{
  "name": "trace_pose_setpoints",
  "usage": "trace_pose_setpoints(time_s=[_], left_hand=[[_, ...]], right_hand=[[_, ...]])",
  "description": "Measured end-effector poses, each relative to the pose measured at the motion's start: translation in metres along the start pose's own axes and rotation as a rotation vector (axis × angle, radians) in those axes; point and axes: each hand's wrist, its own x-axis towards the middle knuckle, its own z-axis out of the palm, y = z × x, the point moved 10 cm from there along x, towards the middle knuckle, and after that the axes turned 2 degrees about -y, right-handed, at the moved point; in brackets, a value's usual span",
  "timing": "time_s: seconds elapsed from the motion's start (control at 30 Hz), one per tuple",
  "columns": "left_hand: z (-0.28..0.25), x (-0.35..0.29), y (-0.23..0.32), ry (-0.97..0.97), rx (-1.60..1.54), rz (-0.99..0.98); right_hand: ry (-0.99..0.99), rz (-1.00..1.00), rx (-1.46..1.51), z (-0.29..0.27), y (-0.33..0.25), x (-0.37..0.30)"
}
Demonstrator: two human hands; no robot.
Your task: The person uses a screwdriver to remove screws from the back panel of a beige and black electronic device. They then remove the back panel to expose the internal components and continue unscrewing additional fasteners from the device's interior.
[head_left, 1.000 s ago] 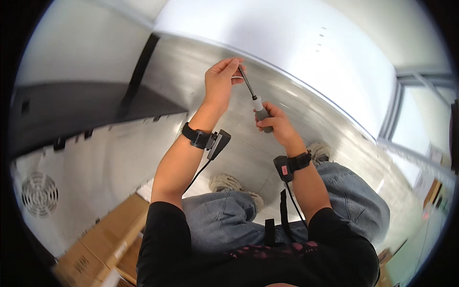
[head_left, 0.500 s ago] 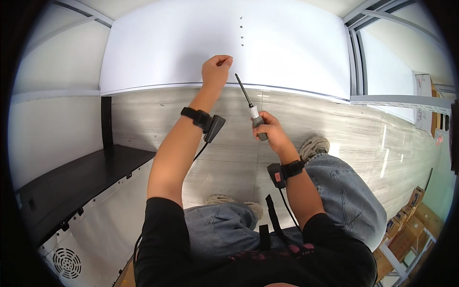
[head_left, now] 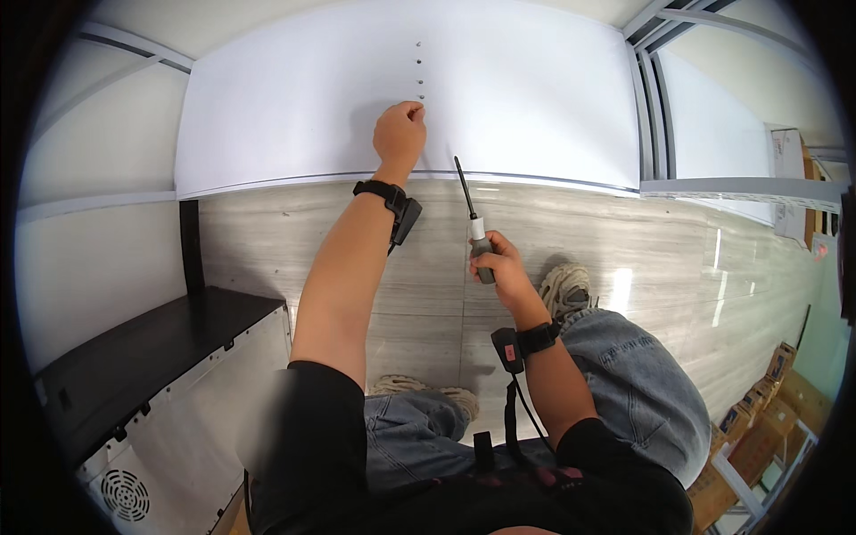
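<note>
Several small screws (head_left: 421,82) stand in a row on the white tabletop (head_left: 535,98), running away from me. My left hand (head_left: 400,135) is over the tabletop with thumb and fingers pinched together, right by the nearest screw. Whatever sits between those fingertips is hidden or too small to name. In my right hand (head_left: 505,267) is a screwdriver (head_left: 481,250) with a grey and white handle and a dark shaft. Its tip points away from me, over the tabletop's front edge and to the right of my left hand.
Grey metal frame posts (head_left: 654,116) rise at the table's right. To the left is a black-topped cabinet (head_left: 152,348) with a round vent. Cardboard boxes (head_left: 758,437) stand at the lower right. Cables trail from the wrist straps on both forearms.
My view has shifted slightly. My left hand has moved forward to the near end of the screw row. The screwdriver, still in my right hand, is farther to the right of the row.
</note>
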Motion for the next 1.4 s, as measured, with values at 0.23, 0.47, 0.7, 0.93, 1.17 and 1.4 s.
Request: trace_pose_setpoints(time_s=[0.23,0.47,0.7,0.93,1.17,1.4], left_hand=[[-0.023,-0.008,-0.030,-0.048,-0.228,-0.032],[-0.092,-0.092,-0.115,-0.283,-0.802,-0.349],[-0.184,-0.207,-0.233,0.078,-1.101,-0.671],[-0.224,-0.306,-0.292,0.286,-1.134,-0.831],[-0.259,-0.323,-0.286,0.393,-1.164,-0.784],[-0.266,-0.329,-0.286,0.534,-1.153,-0.828]], right_hand=[[-0.097,0.027,-0.046,0.038,0.004,0.015],[-0.244,0.117,-0.255,0.124,0.041,0.026],[-0.508,0.286,-0.514,0.215,0.109,0.003],[-0.691,0.499,-0.658,0.249,0.167,-0.038],[-0.704,0.488,-0.536,0.264,0.184,-0.050],[-0.681,0.489,-0.526,0.278,0.172,-0.060]])
